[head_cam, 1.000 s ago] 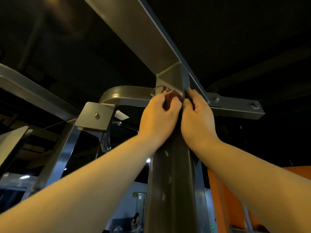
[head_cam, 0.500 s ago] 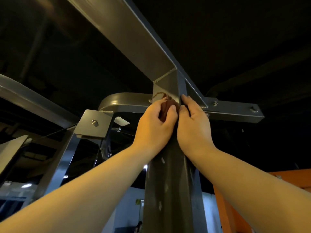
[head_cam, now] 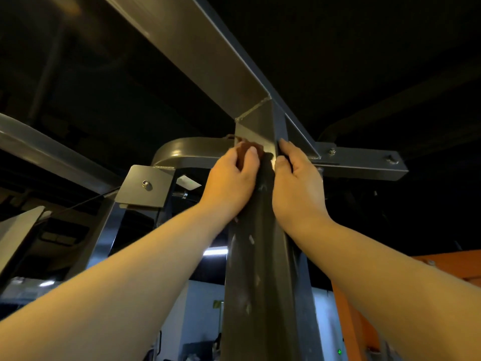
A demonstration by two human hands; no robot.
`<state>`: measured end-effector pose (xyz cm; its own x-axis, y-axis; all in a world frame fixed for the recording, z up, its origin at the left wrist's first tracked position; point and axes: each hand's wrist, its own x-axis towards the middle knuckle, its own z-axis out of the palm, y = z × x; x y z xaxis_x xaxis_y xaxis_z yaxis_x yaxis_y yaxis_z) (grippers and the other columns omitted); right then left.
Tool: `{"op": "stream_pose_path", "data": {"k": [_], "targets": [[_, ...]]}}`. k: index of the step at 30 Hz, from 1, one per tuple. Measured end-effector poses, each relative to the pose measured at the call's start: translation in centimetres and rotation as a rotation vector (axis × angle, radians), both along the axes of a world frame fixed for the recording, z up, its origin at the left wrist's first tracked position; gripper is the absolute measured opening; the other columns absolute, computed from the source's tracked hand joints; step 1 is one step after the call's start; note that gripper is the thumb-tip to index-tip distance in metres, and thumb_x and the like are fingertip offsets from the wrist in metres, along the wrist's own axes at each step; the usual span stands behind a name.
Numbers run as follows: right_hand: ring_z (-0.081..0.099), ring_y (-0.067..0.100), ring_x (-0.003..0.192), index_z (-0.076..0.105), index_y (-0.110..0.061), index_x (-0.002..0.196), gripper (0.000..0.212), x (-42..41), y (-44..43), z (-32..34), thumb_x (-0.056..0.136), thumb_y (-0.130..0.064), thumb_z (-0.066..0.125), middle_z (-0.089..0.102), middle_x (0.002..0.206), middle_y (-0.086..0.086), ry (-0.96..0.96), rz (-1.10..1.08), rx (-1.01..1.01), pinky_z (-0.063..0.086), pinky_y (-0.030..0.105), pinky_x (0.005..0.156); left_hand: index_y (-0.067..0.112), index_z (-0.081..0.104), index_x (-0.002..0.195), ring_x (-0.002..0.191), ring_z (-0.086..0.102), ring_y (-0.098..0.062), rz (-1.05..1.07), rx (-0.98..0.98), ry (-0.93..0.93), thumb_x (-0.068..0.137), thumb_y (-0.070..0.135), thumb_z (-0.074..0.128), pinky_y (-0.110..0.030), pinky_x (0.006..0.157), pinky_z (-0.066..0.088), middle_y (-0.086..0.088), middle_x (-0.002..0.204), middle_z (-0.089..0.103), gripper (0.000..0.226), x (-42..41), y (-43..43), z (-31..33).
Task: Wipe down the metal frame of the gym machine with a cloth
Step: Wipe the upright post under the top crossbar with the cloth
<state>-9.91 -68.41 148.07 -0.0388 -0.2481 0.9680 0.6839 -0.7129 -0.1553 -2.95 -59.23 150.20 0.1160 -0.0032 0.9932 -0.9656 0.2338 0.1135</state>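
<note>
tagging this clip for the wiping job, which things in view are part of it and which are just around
In the job:
cloth, bunched in the left hand
upright post under it
right hand, holding that post
overhead beam

Just around:
orange panel
light strip
green indicator lamp

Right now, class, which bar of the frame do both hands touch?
The dark upright post in the middle: the left hand grips a brown cloth against it, the right hand holds its edge. The slanted beam passes above both.
</note>
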Motion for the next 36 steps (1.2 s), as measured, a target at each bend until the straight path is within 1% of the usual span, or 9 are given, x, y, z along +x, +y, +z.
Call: {"op": "stream_pose_path", "data": {"k": [3,6,10,13,17,21,27,33,36], "targets": [[0.041,0.01,0.144,0.042,-0.033,0.153,0.043,0.0,0.0,0.0,0.11,-0.029,0.04,0.045,0.156,-0.008,-0.004,-0.006,-0.004,0.038,0.042,0.119,0.028,0.065,0.097,0.085,0.072,-0.019,-0.009,-0.021,0.142,0.106,0.046,0.048,-0.046,0.087,0.059,-0.004,0.091,0.074,0.026,-0.7,-0.1,1.7],[0.042,0.01,0.143,0.044,-0.036,0.151,0.043,0.1,-0.1,0.1,0.108,-0.03,0.042,0.046,0.155,-0.008,0.005,0.033,0.002,0.038,0.043,0.119,0.03,0.069,0.097,0.081,0.069,-0.01,-0.019,-0.046,0.02,0.104,0.042,0.054,-0.033,0.078,0.055,0.004,0.088,0.073,0.02,-1.5,-1.0,0.2],[0.045,0.01,0.141,0.044,-0.04,0.149,0.042,0.4,-0.1,0.1,0.107,-0.034,0.043,0.047,0.153,-0.01,-0.001,0.036,-0.002,0.041,0.043,0.117,0.032,0.066,0.118,0.097,0.066,0.001,-0.002,0.015,-0.17,0.106,0.044,0.052,-0.026,0.091,0.053,0.012,0.105,0.071,0.022,-0.4,-1.0,-0.3],[0.043,0.01,0.142,0.043,-0.037,0.151,0.043,0.2,-0.1,0.1,0.109,-0.033,0.041,0.046,0.154,-0.009,0.001,0.045,0.006,0.04,0.044,0.118,0.034,0.064,0.107,0.084,0.066,0.002,0.042,0.044,-0.054,0.108,0.045,0.046,-0.019,0.076,0.051,0.009,0.096,0.07,0.022,-0.9,-0.4,1.7],[0.042,0.01,0.143,0.043,-0.036,0.151,0.042,-0.2,0.1,-0.1,0.109,-0.03,0.041,0.045,0.155,-0.009,0.029,0.054,0.013,0.038,0.042,0.12,0.032,0.065,0.092,0.073,0.065,-0.003,0.011,-0.064,0.061,0.106,0.043,0.049,-0.024,0.067,0.045,0.007,0.083,0.069,0.024,-1.9,-1.3,1.1],[0.04,0.009,0.144,0.045,-0.034,0.151,0.042,-0.5,0.3,-0.2,0.109,-0.028,0.042,0.043,0.157,-0.009,0.027,0.067,0.004,0.036,0.04,0.121,0.033,0.069,0.101,0.081,0.068,-0.002,-0.087,-0.047,-0.093,0.106,0.038,0.054,-0.023,0.074,0.048,0.007,0.089,0.072,0.017,-1.5,-1.4,-1.4],[0.034,0.006,0.147,0.042,-0.033,0.153,0.043,-0.9,0.5,-0.4,0.11,-0.027,0.04,0.038,0.159,-0.012,0.049,0.036,-0.004,0.033,0.036,0.122,0.028,0.069,0.096,0.067,0.066,-0.007,-0.029,-0.039,0.115,0.106,0.044,0.05,-0.028,0.067,0.047,0.003,0.08,0.072,0.027,-1.8,-0.8,0.5],[0.035,0.006,0.147,0.042,-0.033,0.153,0.044,-0.5,0.4,-0.3,0.11,-0.026,0.04,0.04,0.159,-0.011,0.025,0.055,-0.01,0.033,0.039,0.123,0.036,0.066,0.094,0.078,0.065,0.0,0.005,-0.096,-0.132,0.107,0.032,0.053,-0.007,0.066,0.045,0.006,0.085,0.071,0.019,-1.6,-1.1,-2.6],[0.035,0.005,0.147,0.042,-0.033,0.153,0.043,-0.7,0.4,-0.4,0.11,-0.027,0.04,0.041,0.158,-0.011,0.028,0.04,-0.008,0.034,0.038,0.122,0.035,0.062,0.092,0.077,0.066,-0.004,0.014,-0.044,0.04,0.108,0.039,0.048,-0.017,0.065,0.046,0.005,0.087,0.07,0.022,-1.5,-0.5,-0.7]]}}
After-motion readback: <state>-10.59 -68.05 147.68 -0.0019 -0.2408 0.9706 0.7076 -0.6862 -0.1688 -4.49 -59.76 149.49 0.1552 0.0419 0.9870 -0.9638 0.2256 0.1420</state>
